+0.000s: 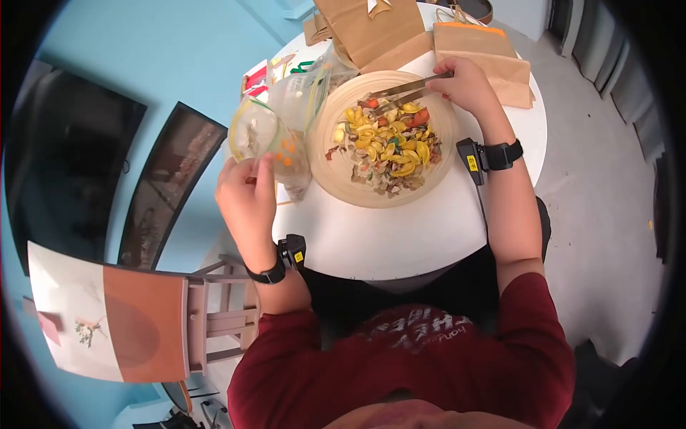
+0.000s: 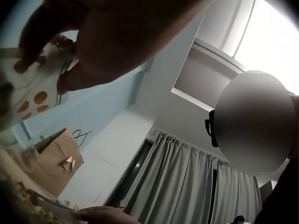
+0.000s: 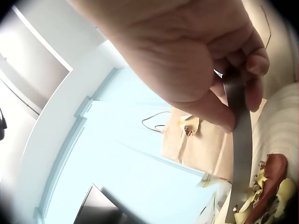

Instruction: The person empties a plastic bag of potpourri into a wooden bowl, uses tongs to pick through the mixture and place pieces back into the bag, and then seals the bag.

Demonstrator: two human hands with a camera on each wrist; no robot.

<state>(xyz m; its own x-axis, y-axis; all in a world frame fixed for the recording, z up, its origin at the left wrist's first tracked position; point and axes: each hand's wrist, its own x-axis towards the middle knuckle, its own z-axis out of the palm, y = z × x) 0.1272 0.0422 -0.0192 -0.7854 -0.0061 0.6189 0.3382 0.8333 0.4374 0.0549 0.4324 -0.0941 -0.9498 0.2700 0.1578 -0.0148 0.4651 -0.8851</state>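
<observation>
The right hand (image 1: 464, 87) grips metal tongs (image 1: 407, 91), whose tips reach into yellow shell-like pieces (image 1: 389, 143) mixed with red and brown bits on a round wooden plate (image 1: 332, 175). From the right wrist, the hand (image 3: 187, 70) pinches the metal strip of the tongs (image 3: 241, 149). Left of the plate, the left hand (image 1: 246, 193) pinches the rim of a clear zip bag (image 1: 294, 168) with orange dots. The left wrist view shows that hand (image 2: 103, 42) with thumb and fingers on the dotted bag (image 2: 32, 88).
Brown paper bags (image 1: 382, 36) (image 1: 482, 61) stand behind the plate on the round white table (image 1: 371, 250). Another clear bag (image 1: 293, 93) and a red item (image 1: 255, 79) lie at the back left. A chair (image 1: 221, 314) stands left of the person.
</observation>
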